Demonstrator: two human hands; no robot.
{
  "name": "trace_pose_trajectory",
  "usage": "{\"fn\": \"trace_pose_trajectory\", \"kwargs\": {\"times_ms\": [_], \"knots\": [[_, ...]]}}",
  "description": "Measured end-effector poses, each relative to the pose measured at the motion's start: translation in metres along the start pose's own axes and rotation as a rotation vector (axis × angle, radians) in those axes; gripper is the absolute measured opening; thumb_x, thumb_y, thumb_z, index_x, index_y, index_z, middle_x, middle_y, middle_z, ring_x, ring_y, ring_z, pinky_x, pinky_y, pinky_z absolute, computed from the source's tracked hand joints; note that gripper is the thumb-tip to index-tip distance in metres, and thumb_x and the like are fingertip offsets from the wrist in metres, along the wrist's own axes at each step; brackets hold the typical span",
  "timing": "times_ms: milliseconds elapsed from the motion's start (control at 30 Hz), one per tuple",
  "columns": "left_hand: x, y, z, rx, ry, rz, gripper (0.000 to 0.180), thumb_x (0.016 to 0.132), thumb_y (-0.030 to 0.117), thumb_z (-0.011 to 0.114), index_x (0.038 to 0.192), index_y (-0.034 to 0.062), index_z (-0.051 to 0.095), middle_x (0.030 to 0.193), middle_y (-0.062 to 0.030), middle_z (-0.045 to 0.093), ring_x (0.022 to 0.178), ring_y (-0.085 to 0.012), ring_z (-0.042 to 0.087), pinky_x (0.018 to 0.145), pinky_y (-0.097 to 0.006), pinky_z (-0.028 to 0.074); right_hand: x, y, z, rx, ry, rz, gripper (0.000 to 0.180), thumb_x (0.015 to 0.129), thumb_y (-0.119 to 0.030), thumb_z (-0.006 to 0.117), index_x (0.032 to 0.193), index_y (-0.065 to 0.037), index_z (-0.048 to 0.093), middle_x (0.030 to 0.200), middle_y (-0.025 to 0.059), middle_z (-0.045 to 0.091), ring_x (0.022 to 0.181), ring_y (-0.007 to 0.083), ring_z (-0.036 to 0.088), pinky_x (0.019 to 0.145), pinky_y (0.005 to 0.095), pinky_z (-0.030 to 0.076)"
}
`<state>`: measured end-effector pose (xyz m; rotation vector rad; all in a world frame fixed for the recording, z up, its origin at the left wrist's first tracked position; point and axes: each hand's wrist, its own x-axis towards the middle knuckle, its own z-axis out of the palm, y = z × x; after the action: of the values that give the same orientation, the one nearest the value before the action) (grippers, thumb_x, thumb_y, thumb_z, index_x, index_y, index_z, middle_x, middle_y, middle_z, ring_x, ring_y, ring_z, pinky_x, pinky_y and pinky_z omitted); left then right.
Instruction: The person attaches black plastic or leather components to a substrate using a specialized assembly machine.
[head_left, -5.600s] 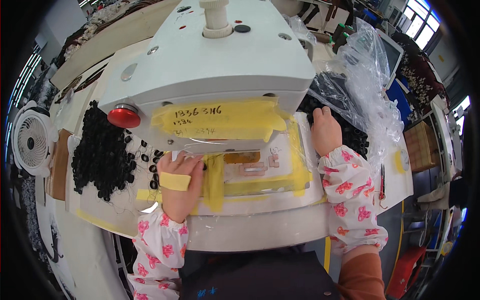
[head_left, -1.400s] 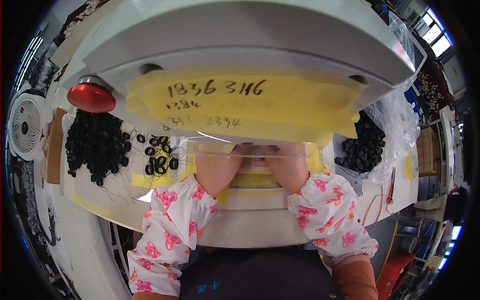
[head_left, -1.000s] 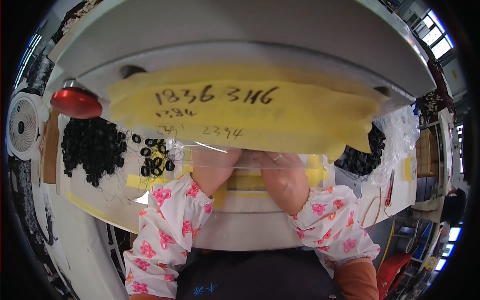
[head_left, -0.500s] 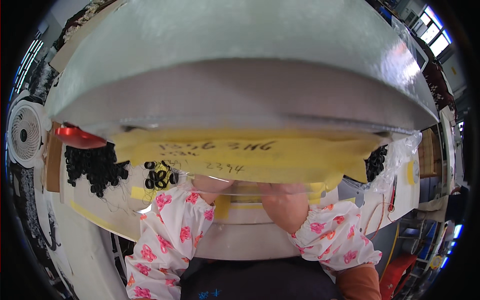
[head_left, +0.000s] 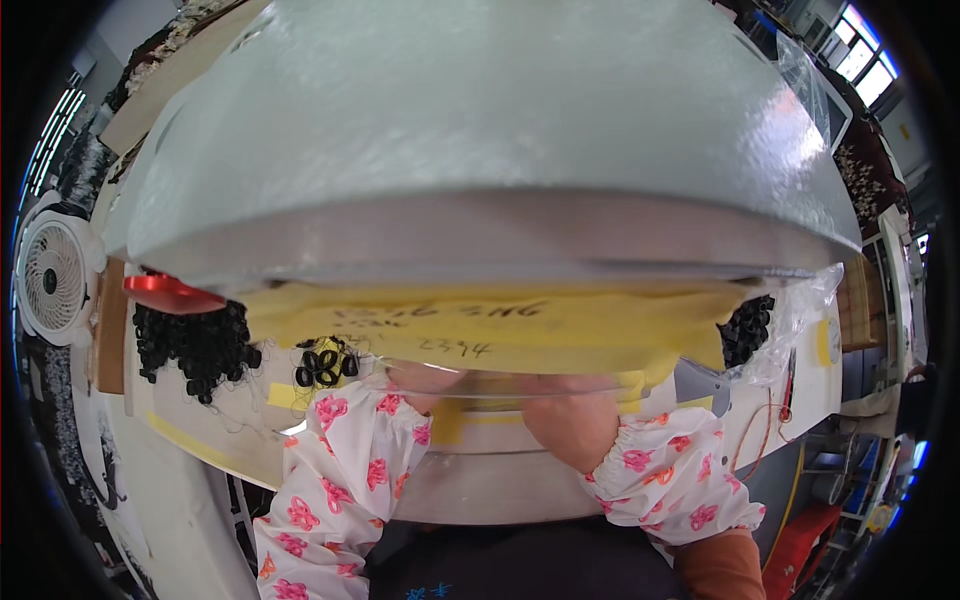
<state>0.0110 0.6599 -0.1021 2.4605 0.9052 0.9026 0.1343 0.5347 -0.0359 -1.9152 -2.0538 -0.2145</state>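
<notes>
A large pale grey machine housing (head_left: 480, 130) fills the upper view, with yellow tape (head_left: 560, 345) stuck along its lower front edge. Beneath that tape, my left hand (head_left: 425, 380) shows only its back and wrist. My right hand (head_left: 572, 420) reaches under the same edge, its fingers hidden. What either hand holds cannot be seen. White sleeve covers with pink flowers are on both forearms. Left of my left hand lies a small cluster of black ring-shaped parts (head_left: 325, 364) with thin threads. A larger heap of similar black parts (head_left: 195, 345) sits farther left.
A red knob-like piece (head_left: 172, 294) juts from the housing's left corner. More black parts (head_left: 745, 330) and clear plastic wrap (head_left: 800, 325) lie at the right. A thin red cord (head_left: 765, 425) trails on the white table (head_left: 500, 480). At far left stands a white fan (head_left: 55, 275).
The housing and its tape appear slightly lower in the view, as the whole picture has shifted. Both hands stay under the edge, nearly in the same place.
</notes>
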Motion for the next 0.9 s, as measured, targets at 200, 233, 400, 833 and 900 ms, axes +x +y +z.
{"fn": "trace_pose_trajectory", "kwargs": {"times_ms": [200,233,400,833,900], "knots": [[-0.003,0.002,0.003,-0.012,0.007,-0.016,0.018,0.08,0.015,0.057,0.094,0.0061,0.062,0.094,-0.0091,0.064,0.084,-0.0281,0.06,0.072,-0.039,0.047,-0.003,0.0,0.001,-0.061,-0.023,0.006,0.029,0.072,-0.01,0.054,0.097,0.002,0.059,0.091,0.0111,0.059,0.101,0.0255,0.048,0.086,0.0453,0.037],[-0.003,0.002,0.002,-0.01,0.01,-0.02,0.018,0.08,0.015,0.057,0.094,0.0062,0.062,0.094,-0.009,0.064,0.084,-0.0281,0.06,0.072,-0.039,0.047,-0.004,0.001,0.002,-0.096,-0.019,0.007,0.029,0.071,-0.01,0.054,0.097,0.002,0.059,0.091,0.0111,0.059,0.101,0.0255,0.048,0.087,0.045,0.037],[-0.002,0.005,0.003,-0.023,0.01,-0.025,0.018,0.08,0.015,0.057,0.094,0.0062,0.062,0.094,-0.0089,0.064,0.084,-0.0281,0.06,0.072,-0.039,0.047,0.0,0.002,0.001,0.036,0.0,-0.013,0.03,0.071,-0.01,0.054,0.098,0.003,0.059,0.093,0.0118,0.059,0.101,0.0254,0.048,0.087,0.0452,0.037],[0.008,0.023,-0.028,0.145,-0.072,0.132,0.021,0.07,0.008,0.059,0.091,0.0073,0.062,0.079,-0.0085,0.062,0.078,-0.0278,0.061,0.068,-0.041,0.047,0.006,0.023,0.003,0.395,0.205,0.096,0.023,0.072,-0.004,0.062,0.095,0.001,0.059,0.09,0.0107,0.061,0.079,0.0236,0.058,0.072,0.0331,0.045],[0.003,0.031,-0.03,0.191,-0.046,0.128,0.022,0.07,0.008,0.059,0.093,0.0072,0.061,0.08,-0.0093,0.062,0.077,-0.0284,0.061,0.068,-0.042,0.047,0.011,0.023,-0.008,0.587,0.15,0.255,0.02,0.076,-0.004,0.062,0.095,0.002,0.058,0.086,0.011,0.061,0.071,0.0214,0.058,0.065,0.031,0.045]]}}
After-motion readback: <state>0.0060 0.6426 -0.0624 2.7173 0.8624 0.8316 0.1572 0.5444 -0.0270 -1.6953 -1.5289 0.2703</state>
